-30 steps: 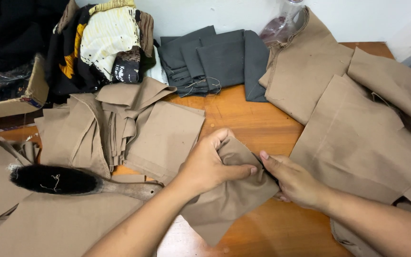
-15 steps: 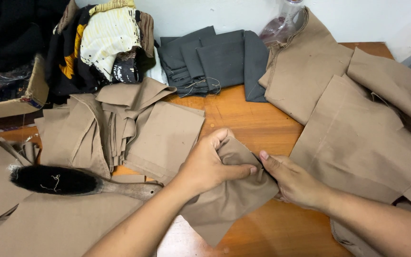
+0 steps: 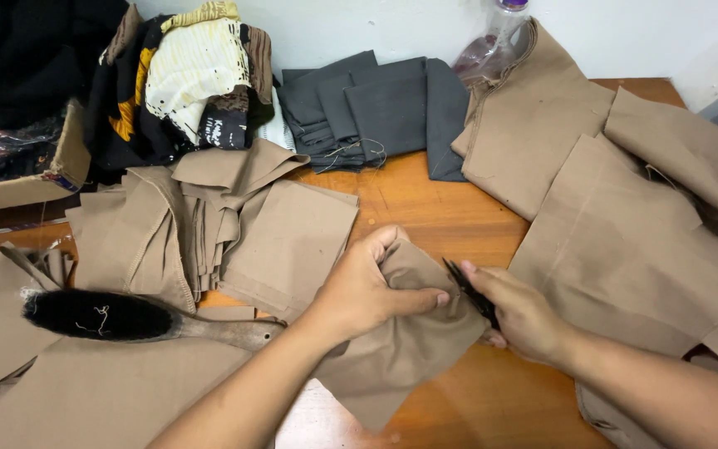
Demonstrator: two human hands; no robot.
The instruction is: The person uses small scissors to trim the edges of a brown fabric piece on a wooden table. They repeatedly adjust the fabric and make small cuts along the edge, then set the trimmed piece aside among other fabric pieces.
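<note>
Your left hand (image 3: 367,287) pinches a fold of the tan cloth piece (image 3: 400,349) near the table's (image 3: 434,208) front edge, while your right hand (image 3: 521,312) closes on small black snips (image 3: 469,291) at the fold. Keep the fold taut and cut only stray thread. A brown cardboard box (image 3: 35,179) sits at the left edge; a clear plastic bottle (image 3: 492,46) stands at the back.

Bright even light, soft shadows — sharp focus
</note>
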